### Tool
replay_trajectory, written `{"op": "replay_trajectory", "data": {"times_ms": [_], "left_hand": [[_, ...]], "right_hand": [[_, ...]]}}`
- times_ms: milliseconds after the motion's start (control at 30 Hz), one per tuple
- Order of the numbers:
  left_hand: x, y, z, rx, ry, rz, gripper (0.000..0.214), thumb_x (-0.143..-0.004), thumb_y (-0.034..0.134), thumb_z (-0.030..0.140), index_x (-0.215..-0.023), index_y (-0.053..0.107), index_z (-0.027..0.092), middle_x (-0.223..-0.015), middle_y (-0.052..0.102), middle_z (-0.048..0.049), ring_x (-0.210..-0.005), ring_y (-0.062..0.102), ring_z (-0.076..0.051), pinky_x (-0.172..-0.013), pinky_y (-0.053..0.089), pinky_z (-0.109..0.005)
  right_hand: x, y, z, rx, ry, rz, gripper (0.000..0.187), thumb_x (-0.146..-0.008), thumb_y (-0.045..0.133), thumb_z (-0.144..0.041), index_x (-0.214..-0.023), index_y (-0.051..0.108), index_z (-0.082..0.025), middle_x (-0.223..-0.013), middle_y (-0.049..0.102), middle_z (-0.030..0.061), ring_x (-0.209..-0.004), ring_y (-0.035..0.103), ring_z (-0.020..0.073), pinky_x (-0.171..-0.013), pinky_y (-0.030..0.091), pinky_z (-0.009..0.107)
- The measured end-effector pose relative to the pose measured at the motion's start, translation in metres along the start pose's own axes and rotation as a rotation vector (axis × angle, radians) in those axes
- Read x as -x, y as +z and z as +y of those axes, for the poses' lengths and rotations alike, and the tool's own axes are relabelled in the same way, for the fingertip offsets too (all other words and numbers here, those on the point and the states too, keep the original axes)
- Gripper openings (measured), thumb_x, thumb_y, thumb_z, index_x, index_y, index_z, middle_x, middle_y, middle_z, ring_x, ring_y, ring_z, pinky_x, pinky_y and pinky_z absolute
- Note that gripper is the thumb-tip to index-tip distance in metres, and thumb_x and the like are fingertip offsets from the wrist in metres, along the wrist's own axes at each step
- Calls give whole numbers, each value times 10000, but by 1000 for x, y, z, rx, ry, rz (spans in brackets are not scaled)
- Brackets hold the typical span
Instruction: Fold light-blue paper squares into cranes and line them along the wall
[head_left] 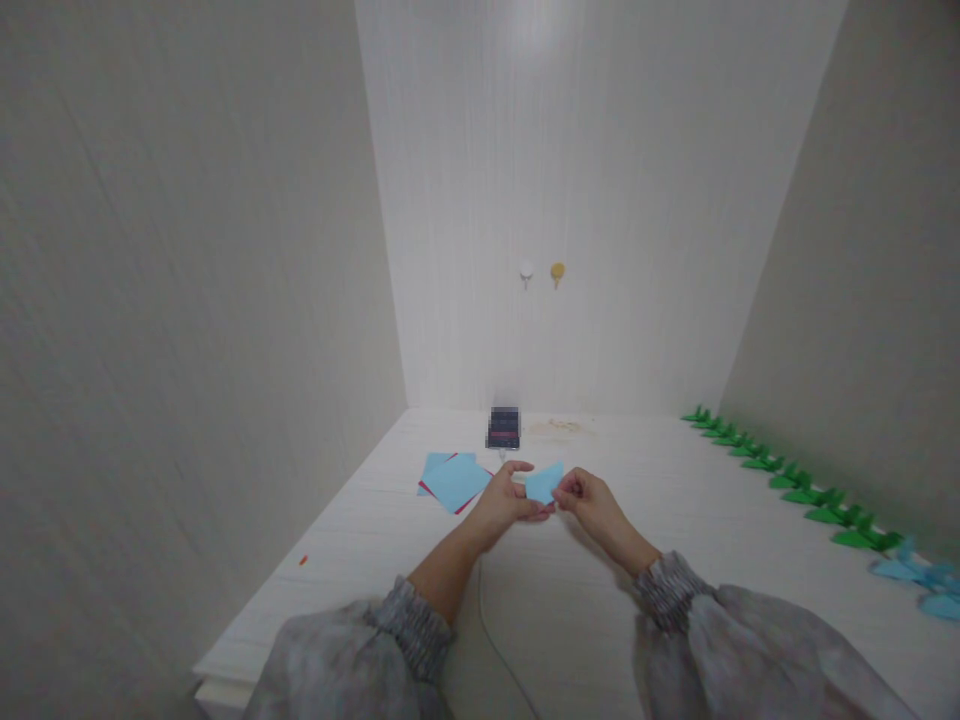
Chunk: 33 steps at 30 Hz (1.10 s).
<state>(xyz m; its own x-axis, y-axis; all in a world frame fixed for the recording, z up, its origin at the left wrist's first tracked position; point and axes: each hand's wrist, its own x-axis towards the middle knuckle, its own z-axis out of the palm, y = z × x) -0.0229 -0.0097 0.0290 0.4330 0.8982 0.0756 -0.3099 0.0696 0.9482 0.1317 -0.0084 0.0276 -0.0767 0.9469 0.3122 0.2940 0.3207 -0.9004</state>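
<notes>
Between my hands, a little above the white table, is a light-blue folded piece of paper (543,484). My left hand (511,496) grips its left and lower side, thumb and fingers curled around it. On the right, my right hand (583,490) pinches the paper's right edge between thumb and fingertips. Left of my hands lies a small stack of square paper sheets (456,483), light blue on top with red edges showing beneath. How the far side of the held paper is folded is hidden.
A phone (503,428) stands at the back, and a white cable (489,628) runs toward me. Green folded-paper figures (787,478) line the right wall, with light-blue ones (904,568) nearest me. A small orange scrap (303,560) lies near the left edge. Two hooks (556,271) hang on the back wall.
</notes>
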Motion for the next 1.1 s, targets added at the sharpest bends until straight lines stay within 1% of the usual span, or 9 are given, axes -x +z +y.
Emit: {"op": "replay_trajectory", "data": {"times_ms": [133,300,433,500,567,667,800,967,1100], "left_hand": [[0,0,0,1,-18,7,666,-474,691,122,-1013,300,159,-647,619,-27,-649,611,-192,-690,452,-374],[0,-3,0,21,-7,-15,681,-472,690,118,-1028,298,161,-655,621,-24,-660,611,-191,-694,454,-374],[2,-5,0,28,0,10,674,-480,688,112,-1030,301,161,-660,618,-21,-673,611,-183,-712,452,-368],[3,-5,0,35,-1,12,656,-491,684,107,-1022,303,163,-670,620,-24,-674,611,-181,-717,451,-370],[3,-3,0,36,-11,-6,641,-504,681,111,-1020,304,166,-688,622,-30,-669,612,-181,-713,452,-371],[3,1,-1,27,-39,-44,646,-512,679,121,-1031,299,166,-695,625,-36,-646,614,-181,-699,456,-368],[2,2,-3,3,-45,-47,683,-503,688,138,-1054,285,157,-682,627,-48,-639,614,-188,-673,464,-360],[1,-1,-3,-62,-16,-3,662,-522,688,189,-1055,297,151,-632,622,-39,-619,613,-191,-638,474,-347],[2,-1,1,-30,-2,-43,654,-529,685,172,-1056,299,155,-632,625,-34,-663,615,-200,-688,462,-367]], "right_hand": [[2,1,-5,-58,30,-7,133,-584,558,-226,-555,438,-178,-477,528,-22,-473,495,117,-483,372,239],[1,1,-7,-215,87,-5,223,-526,610,-258,-593,410,-188,-452,474,-62,-437,488,106,-474,387,240],[3,0,-10,-318,97,-43,268,-573,601,-330,-718,428,-186,-527,528,-46,-508,534,119,-526,409,253],[5,2,-12,-332,130,-60,302,-603,589,-355,-790,433,-178,-537,545,-37,-504,532,116,-505,395,238],[8,3,-13,-347,194,-75,344,-591,612,-350,-820,432,-168,-548,560,-25,-487,528,114,-476,382,228],[11,6,-15,-459,266,-79,469,-532,667,-289,-897,395,-174,-614,591,-8,-501,551,128,-507,414,250],[11,4,-15,-485,228,-31,663,-479,694,-244,-1024,321,-186,-566,583,-37,-473,543,131,-508,422,259],[6,0,-12,-420,160,52,612,-493,680,-254,-1005,353,-178,-506,555,-57,-442,508,108,-474,389,222],[5,1,-9,-445,159,91,555,-507,673,-240,-967,368,-176,-507,556,-49,-415,479,90,-445,371,208]]}}
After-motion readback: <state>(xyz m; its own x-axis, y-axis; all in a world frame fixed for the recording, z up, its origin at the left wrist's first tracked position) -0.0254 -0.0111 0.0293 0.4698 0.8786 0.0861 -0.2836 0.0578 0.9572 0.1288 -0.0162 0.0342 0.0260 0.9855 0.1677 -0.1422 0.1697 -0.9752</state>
